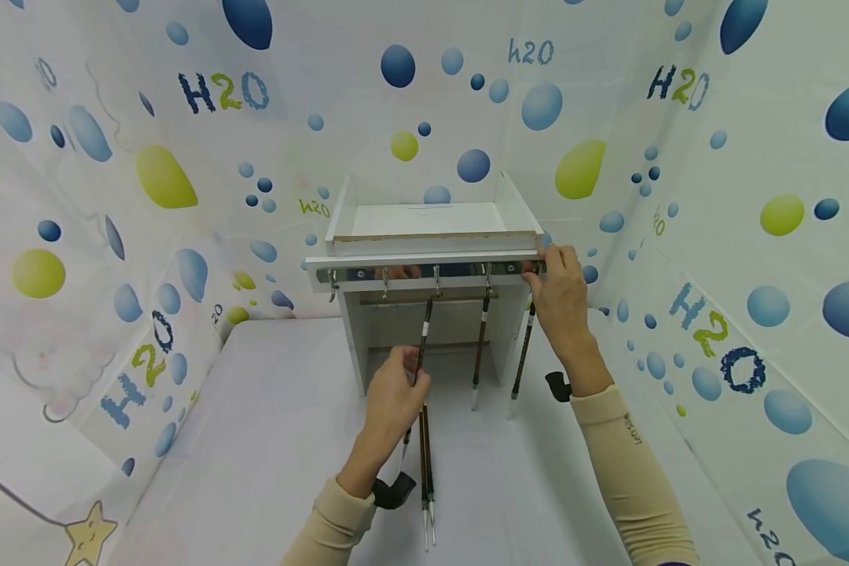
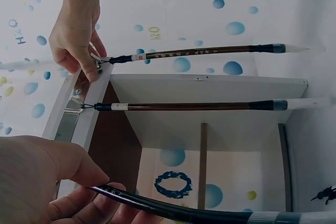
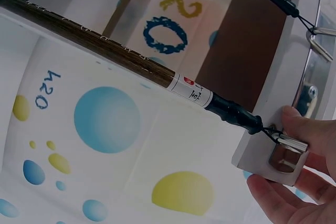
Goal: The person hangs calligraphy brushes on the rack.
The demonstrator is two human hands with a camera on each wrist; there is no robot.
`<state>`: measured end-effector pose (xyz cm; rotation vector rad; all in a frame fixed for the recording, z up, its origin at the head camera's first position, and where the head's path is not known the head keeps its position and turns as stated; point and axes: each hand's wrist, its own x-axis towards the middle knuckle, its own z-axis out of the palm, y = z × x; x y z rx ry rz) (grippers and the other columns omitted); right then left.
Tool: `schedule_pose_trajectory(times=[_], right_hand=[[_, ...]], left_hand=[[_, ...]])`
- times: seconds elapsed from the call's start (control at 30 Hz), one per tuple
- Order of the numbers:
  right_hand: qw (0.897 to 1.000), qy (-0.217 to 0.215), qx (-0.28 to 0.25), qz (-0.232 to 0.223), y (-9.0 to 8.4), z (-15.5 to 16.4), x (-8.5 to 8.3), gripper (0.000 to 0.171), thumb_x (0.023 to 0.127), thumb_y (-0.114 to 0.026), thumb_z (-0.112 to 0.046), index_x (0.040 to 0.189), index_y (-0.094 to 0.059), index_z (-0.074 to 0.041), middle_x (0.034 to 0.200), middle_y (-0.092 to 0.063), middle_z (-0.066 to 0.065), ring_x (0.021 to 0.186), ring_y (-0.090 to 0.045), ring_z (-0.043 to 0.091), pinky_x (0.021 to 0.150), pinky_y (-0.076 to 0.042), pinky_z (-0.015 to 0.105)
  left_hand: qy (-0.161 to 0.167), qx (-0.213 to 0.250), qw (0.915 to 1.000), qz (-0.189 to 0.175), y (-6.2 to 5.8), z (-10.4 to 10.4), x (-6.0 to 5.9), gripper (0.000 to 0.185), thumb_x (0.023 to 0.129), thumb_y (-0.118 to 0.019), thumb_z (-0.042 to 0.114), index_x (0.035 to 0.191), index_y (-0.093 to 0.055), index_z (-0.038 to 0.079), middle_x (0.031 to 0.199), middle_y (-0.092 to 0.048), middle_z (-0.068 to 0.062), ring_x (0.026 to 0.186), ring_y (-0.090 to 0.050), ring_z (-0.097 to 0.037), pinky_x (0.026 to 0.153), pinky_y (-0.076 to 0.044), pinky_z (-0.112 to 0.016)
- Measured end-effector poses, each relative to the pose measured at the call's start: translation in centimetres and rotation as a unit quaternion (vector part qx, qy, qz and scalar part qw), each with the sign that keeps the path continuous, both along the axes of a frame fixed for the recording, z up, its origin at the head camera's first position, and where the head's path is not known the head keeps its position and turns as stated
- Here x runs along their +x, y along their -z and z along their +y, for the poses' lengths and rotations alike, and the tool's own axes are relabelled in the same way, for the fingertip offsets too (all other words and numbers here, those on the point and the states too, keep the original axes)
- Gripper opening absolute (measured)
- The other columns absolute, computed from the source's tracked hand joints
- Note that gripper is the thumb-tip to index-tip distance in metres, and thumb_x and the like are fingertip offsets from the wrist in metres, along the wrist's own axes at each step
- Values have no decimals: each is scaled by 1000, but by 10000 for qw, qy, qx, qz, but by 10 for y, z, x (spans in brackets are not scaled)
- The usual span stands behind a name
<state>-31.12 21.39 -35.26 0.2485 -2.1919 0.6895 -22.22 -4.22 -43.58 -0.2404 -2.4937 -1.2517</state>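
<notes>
My left hand (image 1: 396,393) pinches a dark calligraphy brush (image 1: 423,334) between thumb and fingers. The brush's upper end is just under the middle hook (image 1: 436,273) of a metal hook rail; whether its loop is on the hook I cannot tell. In the left wrist view the brush's black shaft (image 2: 173,211) crosses the bottom. My right hand (image 1: 564,303) grips the right end of the rail (image 3: 286,158), thumb in front beside the end hook. From that hook hangs a brown brush (image 3: 142,66) by its cord. Another brush (image 1: 481,338) hangs from the hook beside it.
The rail is on the front of a white wooden shelf (image 1: 431,245) with an open tray top. Two left hooks (image 1: 385,281) carry no brush. Loose brushes (image 1: 425,472) lie on the white table (image 1: 276,440) below my left hand. Bubble-printed sheets (image 1: 467,118) enclose the space.
</notes>
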Motion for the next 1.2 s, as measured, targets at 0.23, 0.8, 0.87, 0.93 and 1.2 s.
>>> schedule_pose_trajectory(times=[0.23, 0.8, 0.87, 0.93, 1.2], right_hand=[[10000, -7, 11, 5, 0, 0, 0, 41, 87, -75, -8, 121, -58, 8, 114, -56, 25, 106, -61, 39, 92, -54, 46], [9999, 27, 0, -146, 0, -1, 0, 42, 87, -74, -7, 123, -58, 8, 116, -55, 24, 109, -60, 38, 94, -54, 45], [9999, 26, 8, -146, 0, 0, 0, 42, 87, -74, -7, 123, -57, 8, 116, -55, 24, 109, -60, 38, 94, -54, 45], [9999, 11, 23, -144, 0, 0, 0, 42, 87, -74, -6, 123, -57, 8, 116, -55, 24, 109, -60, 38, 93, -54, 45], [9999, 12, -8, -110, -1, -2, 0, 41, 87, -74, -6, 122, -57, 8, 116, -55, 24, 109, -60, 39, 93, -54, 47]], left_hand=[[-7, 19, 10000, 22, -2, 1, -2, 31, 89, -63, 11, 119, -61, 6, 94, -69, -5, 68, -59, -9, 51, -44, -22], [-4, 217, 9997, -81, -2, 3, -7, 32, 90, -64, 10, 121, -60, 6, 94, -69, -9, 64, -54, -11, 50, -43, -23], [16, 204, 9997, -120, 1, 4, -8, 31, 90, -64, 10, 121, -59, 5, 93, -68, -9, 62, -54, -11, 50, -43, -23], [31, 191, 9997, -146, 4, 5, -9, 31, 90, -64, 10, 120, -59, 4, 93, -68, -9, 62, -54, -11, 50, -43, -23], [175, 19, 9995, -247, 19, 10, -19, 31, 91, -63, 9, 121, -58, 4, 95, -69, -10, 70, -59, -13, 56, -46, -24]])
